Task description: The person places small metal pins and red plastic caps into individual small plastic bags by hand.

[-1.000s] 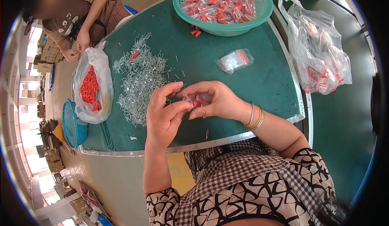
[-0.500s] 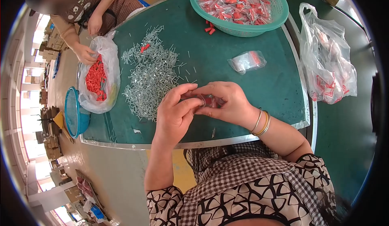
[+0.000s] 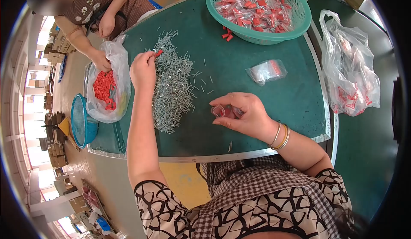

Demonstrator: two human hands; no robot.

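Note:
My left hand [image 3: 144, 73] reaches over the pile of small metal screws or nails [image 3: 173, 87], its thumb and fingers pinched on a red plastic plug [image 3: 159, 53] at the pile's far left edge. Above the table's near side, my right hand [image 3: 246, 114] curls around a small clear plastic bag [image 3: 219, 111]. The bag's mouth is spread and faces left; what lies inside is mostly hidden by the fingers. A filled clear packet [image 3: 267, 71] with white and red contents lies on the table beyond my right hand.
A green basket [image 3: 257, 37] holds many packets with red pieces; a few loose red plugs [image 3: 227, 35] lie beside it. On the left, a co-worker's hand [image 3: 102, 61] is in a plastic bag of red plugs [image 3: 104, 87]. A blue basket [image 3: 83, 125] and white carrier bag [image 3: 351, 67] flank the table.
My left hand has left the small bag and moved left and away from me to the red plug on the pile. My right hand still holds the bag. The co-worker's hand has shifted slightly.

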